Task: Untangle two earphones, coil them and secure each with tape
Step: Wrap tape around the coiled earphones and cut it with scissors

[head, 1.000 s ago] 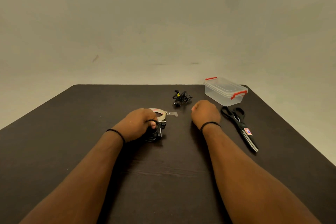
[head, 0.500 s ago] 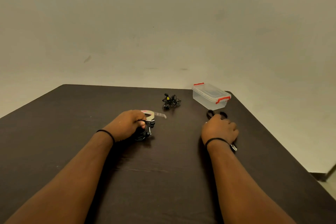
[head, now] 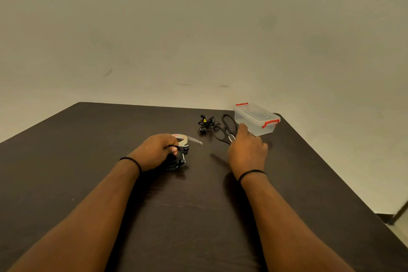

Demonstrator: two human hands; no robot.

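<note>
Dark table (head: 88, 161), bare wall behind. The left hand (head: 154, 152) clamps a coil (head: 178, 159) beside the tape (head: 182, 138); the right hand (head: 247, 150) grips scissors (head: 227, 128). A second bundle (head: 206, 122) lies beyond: light, floppy, best pinched across its loops.

black scissors (head: 227, 130), red-clipped clear box (head: 257, 122), dark table (head: 88, 139)

The light is dim and warm, even across the wall (head: 198, 28), with no glare. Soft shadows lie on the dark table (head: 66, 150) beneath both forearms and just behind the fingers of the right hand (head: 247, 152). The wide lens bends the table edges outward. The right hand is slightly motion-blurred; small things beyond the fingertips look soft and grainy.
</note>
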